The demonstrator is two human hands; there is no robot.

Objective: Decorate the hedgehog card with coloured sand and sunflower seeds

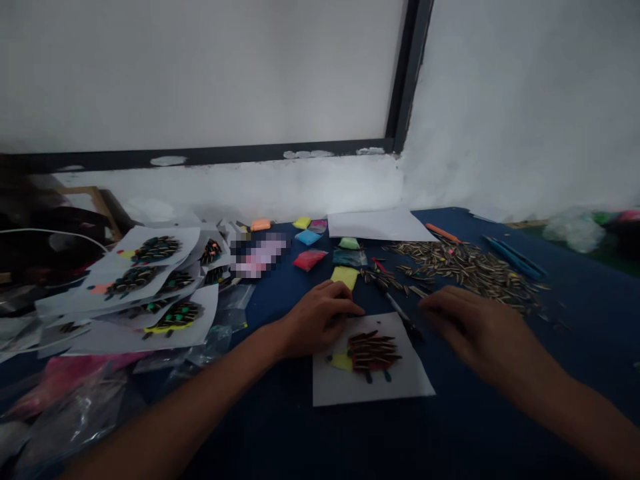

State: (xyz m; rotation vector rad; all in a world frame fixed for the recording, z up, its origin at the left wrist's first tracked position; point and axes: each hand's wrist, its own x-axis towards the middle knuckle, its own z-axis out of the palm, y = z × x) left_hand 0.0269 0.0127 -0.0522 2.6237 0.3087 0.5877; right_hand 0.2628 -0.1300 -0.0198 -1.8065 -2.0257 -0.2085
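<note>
A white paper sheet (330, 390) lies in front of me, bearing a hedgehog figure (375, 352) with sunflower-seed spines, a yellow clay head and small dark feet. My left hand (320, 317) rests at the sheet's upper left corner with its fingers curled in; whatever is in them is hidden. To the right of the sheet, my right hand (480, 333) hovers close to the seed pile (470, 267), its fingers drawn together. I cannot make out anything between its fingertips. A pen (400, 312) lies between the two hands, touching the sheet's upper right side.
Finished-looking seed hedgehogs on paper sheets (205, 327) are stacked at left, above crumpled plastic bags (80, 407). Small clay packets, including a red one (310, 259) and a blue one (308, 237), lie at the back. Blue tweezers-like tool (515, 258) and orange tool (443, 233) flank the seeds.
</note>
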